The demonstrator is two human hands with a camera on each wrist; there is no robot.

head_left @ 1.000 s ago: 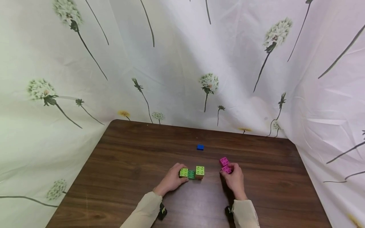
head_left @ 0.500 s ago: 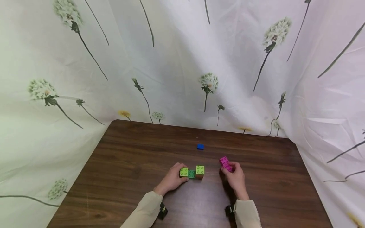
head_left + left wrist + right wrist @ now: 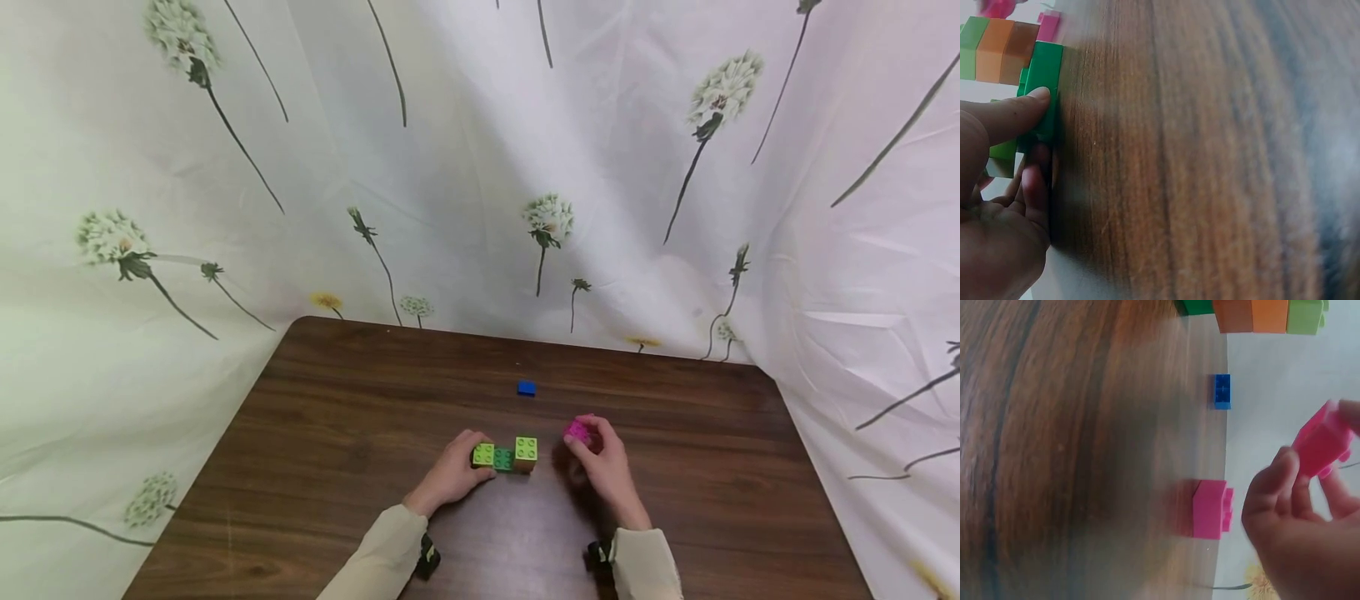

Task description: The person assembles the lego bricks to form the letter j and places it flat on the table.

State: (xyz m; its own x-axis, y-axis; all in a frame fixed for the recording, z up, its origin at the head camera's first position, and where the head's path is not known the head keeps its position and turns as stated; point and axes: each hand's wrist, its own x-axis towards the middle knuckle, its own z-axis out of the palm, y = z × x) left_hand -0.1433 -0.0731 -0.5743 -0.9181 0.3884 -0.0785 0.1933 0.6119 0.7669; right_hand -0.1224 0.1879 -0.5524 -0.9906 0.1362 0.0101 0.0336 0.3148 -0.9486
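My left hand (image 3: 452, 472) grips the left end of a toy-brick build. That build has a dark green base brick (image 3: 1044, 72), a light green brick (image 3: 483, 454) on its left end, and a stack on its right: brown, orange (image 3: 1269, 315), then light green (image 3: 527, 448) on top. My right hand (image 3: 611, 467) pinches a pink brick (image 3: 1322, 442) between thumb and fingers, raised off the table, right of the build. A second pink brick (image 3: 1209, 509) sits on the table with its studs up, mostly hidden behind the right hand in the head view.
A small blue brick (image 3: 527, 388) lies on the table beyond the build. The brown wooden table (image 3: 337, 400) ends at the back against a white curtain (image 3: 465, 208) printed with dandelions.
My right hand has lifted one pink brick away from the other and moved it up and left, towards the build. The left hand and the build stay in place.
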